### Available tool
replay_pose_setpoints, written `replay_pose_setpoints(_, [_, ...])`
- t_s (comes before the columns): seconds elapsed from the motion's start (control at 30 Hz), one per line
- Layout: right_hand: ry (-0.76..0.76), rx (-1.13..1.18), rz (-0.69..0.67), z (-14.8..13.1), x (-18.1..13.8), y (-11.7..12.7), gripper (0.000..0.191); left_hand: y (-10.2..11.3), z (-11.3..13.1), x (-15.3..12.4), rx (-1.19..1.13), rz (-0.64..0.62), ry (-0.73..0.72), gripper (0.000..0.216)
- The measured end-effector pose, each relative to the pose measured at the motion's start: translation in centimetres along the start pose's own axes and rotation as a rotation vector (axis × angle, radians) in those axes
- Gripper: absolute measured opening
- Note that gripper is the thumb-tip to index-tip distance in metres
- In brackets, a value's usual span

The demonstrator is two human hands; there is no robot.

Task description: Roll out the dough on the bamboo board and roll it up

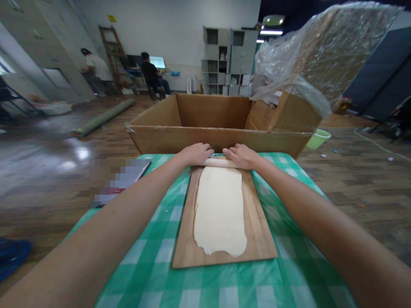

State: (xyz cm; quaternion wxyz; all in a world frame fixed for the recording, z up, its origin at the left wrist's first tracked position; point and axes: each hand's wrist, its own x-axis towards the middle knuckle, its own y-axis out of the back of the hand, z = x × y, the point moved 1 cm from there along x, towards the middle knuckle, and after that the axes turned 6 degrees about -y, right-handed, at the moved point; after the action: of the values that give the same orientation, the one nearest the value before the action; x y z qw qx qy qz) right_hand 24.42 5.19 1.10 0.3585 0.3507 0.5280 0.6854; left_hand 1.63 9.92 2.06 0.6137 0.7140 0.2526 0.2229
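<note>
A long, flat sheet of pale dough lies lengthwise on a wooden board. Across its far end rests a wooden rolling pin. My left hand is closed over the pin's left end, and my right hand over its right end. Both arms are stretched forward along the two sides of the board. The dough's near edge is uneven, and bare wood shows around it. Just beyond the pin, between my hands, a thin metallic edge is partly hidden.
A green checked tablecloth covers the table. Behind the table stands a large cardboard box with plastic wrap. A blurred-out flat item lies at the left edge. A light green bin is on the floor. Two people sit farther back.
</note>
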Motion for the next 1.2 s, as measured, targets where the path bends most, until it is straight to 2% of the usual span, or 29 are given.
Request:
replay_pose_setpoints(0.1, [0.046,-0.084,0.027,-0.6,-1.0,-0.1,0.047,0.0,0.9,-1.2,0.040,-0.007,-0.046,0.035])
replay_pose_setpoints(0.23, [0.063,-0.064,0.090,-1.9,-2.7,0.4,0.047,-0.2,2.6,-3.4,0.002,0.063,-0.028,0.038])
replay_pose_setpoints(0.43, [-0.106,0.116,0.120,-4.0,-5.0,1.6,0.063,0.1,5.6,-6.5,-0.140,0.131,0.189,0.050])
replay_pose_setpoints(0.57, [-0.207,0.213,0.122,-5.2,-6.9,1.9,0.080,0.4,7.9,-8.5,-0.180,0.214,0.252,0.062])
replay_pose_setpoints(0.8, [-0.236,0.303,0.128,-7.4,-10.7,2.1,0.092,-0.1,12.0,-11.9,-0.075,0.417,0.216,0.071])
replay_pose_setpoints(1.0, [-0.221,0.312,0.155,-9.3,-13.9,2.9,0.092,0.9,14.8,-14.2,-0.045,0.398,0.223,0.077])
replay_pose_setpoints(1.2, [-0.168,0.341,0.187,-11.0,-17.8,3.1,0.089,1.8,17.1,-17.6,-0.108,0.451,0.168,0.071])
